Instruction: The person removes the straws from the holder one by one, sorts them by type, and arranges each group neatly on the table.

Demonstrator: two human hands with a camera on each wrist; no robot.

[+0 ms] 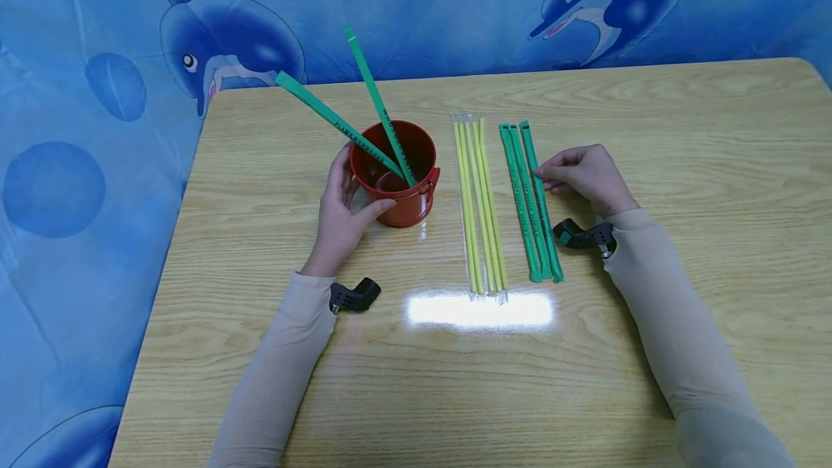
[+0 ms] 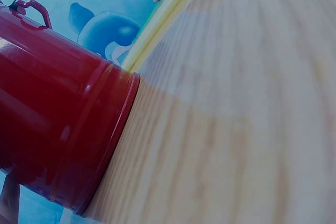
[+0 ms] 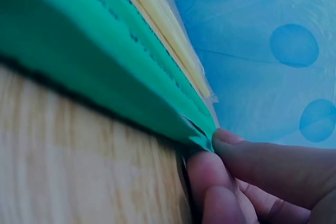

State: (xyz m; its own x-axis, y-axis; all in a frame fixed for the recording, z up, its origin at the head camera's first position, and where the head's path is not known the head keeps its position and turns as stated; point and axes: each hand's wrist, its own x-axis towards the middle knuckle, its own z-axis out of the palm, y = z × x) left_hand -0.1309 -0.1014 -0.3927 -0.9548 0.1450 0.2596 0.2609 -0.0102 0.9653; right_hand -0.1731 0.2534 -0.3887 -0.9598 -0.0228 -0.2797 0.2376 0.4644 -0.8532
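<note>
My left hand (image 1: 341, 215) holds a small red bucket (image 1: 404, 209), thumb at the near side of the rim and fingers around its left side. Leaning out of the bucket are two green paper-wrapped straws (image 1: 334, 120), tilted to the upper left. In the left wrist view the bucket wall (image 2: 58, 108) fills the left side. On the right, my right hand (image 1: 593, 178) pinches the rightmost of three green paper-wrapped straws (image 1: 547, 230) lying side by side. The right wrist view has thumb and forefinger on the end of that green wrapper (image 3: 197, 132).
Between bucket and green straws lie several yellow straws (image 1: 477, 201) in clear plastic wrappers. The wooden table (image 1: 494, 396) carries a bright light reflection near its middle. A blue dolphin-print sheet (image 1: 78, 287) borders the table's far and left edges.
</note>
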